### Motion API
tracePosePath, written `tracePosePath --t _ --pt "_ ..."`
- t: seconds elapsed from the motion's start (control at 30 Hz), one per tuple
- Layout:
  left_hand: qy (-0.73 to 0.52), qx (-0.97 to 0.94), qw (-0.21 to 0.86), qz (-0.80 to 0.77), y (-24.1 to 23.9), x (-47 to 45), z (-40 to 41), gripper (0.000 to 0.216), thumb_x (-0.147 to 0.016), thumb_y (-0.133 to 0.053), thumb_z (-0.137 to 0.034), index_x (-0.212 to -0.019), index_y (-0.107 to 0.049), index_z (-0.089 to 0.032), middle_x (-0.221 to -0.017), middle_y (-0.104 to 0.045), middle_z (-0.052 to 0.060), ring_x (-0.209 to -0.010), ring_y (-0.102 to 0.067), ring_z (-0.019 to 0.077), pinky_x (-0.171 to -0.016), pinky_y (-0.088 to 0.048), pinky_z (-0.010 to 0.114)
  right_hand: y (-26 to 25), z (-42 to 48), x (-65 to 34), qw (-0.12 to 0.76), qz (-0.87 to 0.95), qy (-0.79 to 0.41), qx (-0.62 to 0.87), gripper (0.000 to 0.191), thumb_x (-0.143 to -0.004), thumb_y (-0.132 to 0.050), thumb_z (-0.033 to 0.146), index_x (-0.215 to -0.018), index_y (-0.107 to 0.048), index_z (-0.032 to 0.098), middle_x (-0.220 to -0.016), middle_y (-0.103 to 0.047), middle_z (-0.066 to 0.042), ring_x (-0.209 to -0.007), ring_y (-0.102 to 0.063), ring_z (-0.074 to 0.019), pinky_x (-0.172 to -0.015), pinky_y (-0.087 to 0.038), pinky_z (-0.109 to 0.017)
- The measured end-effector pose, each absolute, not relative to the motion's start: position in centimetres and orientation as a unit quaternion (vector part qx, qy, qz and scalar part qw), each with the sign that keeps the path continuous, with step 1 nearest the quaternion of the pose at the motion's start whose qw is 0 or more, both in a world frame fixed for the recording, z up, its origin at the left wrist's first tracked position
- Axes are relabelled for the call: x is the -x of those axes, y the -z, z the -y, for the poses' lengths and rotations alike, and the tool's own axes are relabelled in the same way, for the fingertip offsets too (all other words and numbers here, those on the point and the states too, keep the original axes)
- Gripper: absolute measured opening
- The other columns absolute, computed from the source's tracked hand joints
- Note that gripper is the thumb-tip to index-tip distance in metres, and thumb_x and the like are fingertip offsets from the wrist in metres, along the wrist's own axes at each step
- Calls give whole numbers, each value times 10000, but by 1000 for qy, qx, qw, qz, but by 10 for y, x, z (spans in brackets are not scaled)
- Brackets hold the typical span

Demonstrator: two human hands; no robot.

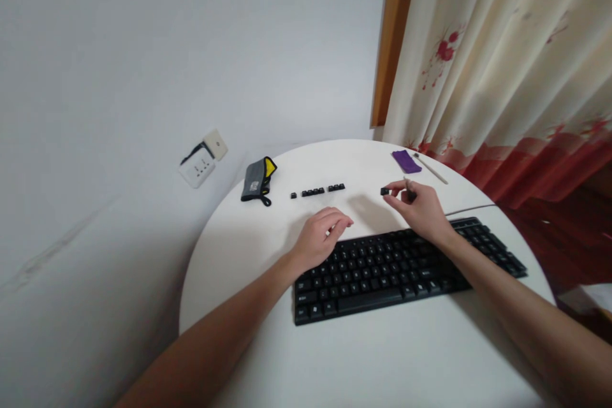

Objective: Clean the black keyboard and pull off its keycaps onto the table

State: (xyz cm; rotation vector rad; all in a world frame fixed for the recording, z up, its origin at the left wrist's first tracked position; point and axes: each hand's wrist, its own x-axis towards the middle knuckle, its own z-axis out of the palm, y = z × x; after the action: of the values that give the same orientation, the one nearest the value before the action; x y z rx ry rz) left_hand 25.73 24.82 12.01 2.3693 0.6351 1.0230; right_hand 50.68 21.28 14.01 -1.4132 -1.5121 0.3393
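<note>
A black keycap [384, 191] is pinched between the fingertips of my right hand [418, 204], over the table behind the keyboard. Something dark and thin, too small to name, also shows among that hand's fingers. My left hand [318, 236] is by the upper left corner of the black keyboard [368, 299], its fingers curled in towards the thumb with nothing visible in them. Part of the keyboard's top rows is hidden by both hands. Behind my left hand, several loose black keycaps [313, 192] lie in a broken row on the tabletop.
The round white table [229, 255] stands against the wall. A grey and yellow cloth [255, 180] lies at its far left edge. At the far right are a purple cloth [406, 162] and a thin brush [431, 169]. A cable [471, 209] runs behind the keyboard.
</note>
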Motion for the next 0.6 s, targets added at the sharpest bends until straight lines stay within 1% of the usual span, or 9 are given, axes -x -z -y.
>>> tracePosePath --t 0.07,0.13,0.2,0.27,0.33,0.4,0.5,0.6 --pt "-368 -870 239 -227 -120 -257 -248 286 -999 -437 -270 -912 -686 -160 -869 -686 60 -852 -618 167 -804 -489 313 -146 -222 -513 501 608 -138 600 294 -789 -679 383 -935 -711 130 -741 -652 -50 -536 -449 -120 -520 -371 -272" --pt "-359 -874 237 -225 -121 -257 -248 296 -999 -434 -273 -897 -687 -160 -856 -686 56 -843 -617 166 -800 -485 309 -150 -235 -516 481 617 -137 607 268 -770 -690 344 -916 -723 122 -744 -667 -55 -581 -511 -135 -570 -408 -280" --pt "-352 -878 235 -225 -123 -257 -248 309 -1001 -430 -278 -876 -687 -160 -845 -686 53 -834 -620 164 -795 -482 304 -148 -253 -516 446 639 -141 611 236 -760 -690 301 -902 -735 119 -751 -682 -59 -639 -558 -152 -630 -433 -289" --pt "-346 -881 235 -221 -124 -258 -247 322 -1002 -425 -282 -857 -685 -158 -830 -685 51 -821 -621 162 -787 -479 301 -141 -274 -513 399 653 -148 626 220 -759 -682 269 -905 -742 115 -776 -693 -64 -674 -577 -158 -649 -434 -282" --pt "-341 -883 237 -217 -124 -258 -247 334 -1004 -418 -283 -844 -682 -155 -818 -679 51 -808 -615 161 -781 -476 302 -130 -294 -510 349 667 -150 641 213 -763 -675 244 -916 -746 112 -800 -701 -67 -693 -585 -155 -651 -427 -267" --pt "-336 -885 239 -215 -123 -257 -247 339 -1007 -411 -281 -844 -679 -154 -820 -675 53 -808 -609 161 -780 -474 304 -119 -312 -505 322 675 -153 647 189 -750 -682 207 -898 -752 112 -781 -702 -63 -683 -586 -149 -640 -421 -251" --pt "-329 -886 241 -218 -121 -257 -248 338 -1007 -410 -282 -846 -679 -156 -825 -675 54 -812 -606 162 -784 -471 305 -104 -333 -499 301 681 -161 648 162 -726 -686 159 -862 -760 113 -734 -697 -53 -650 -584 -140 -612 -415 -231" --pt "-324 -887 244 -221 -120 -257 -248 344 -1008 -408 -287 -843 -680 -155 -819 -675 57 -811 -607 164 -787 -469 304 -95 -349 -494 285 690 -168 644 172 -723 -683 151 -871 -766 122 -729 -700 -44 -638 -585 -136 -595 -412 -220"
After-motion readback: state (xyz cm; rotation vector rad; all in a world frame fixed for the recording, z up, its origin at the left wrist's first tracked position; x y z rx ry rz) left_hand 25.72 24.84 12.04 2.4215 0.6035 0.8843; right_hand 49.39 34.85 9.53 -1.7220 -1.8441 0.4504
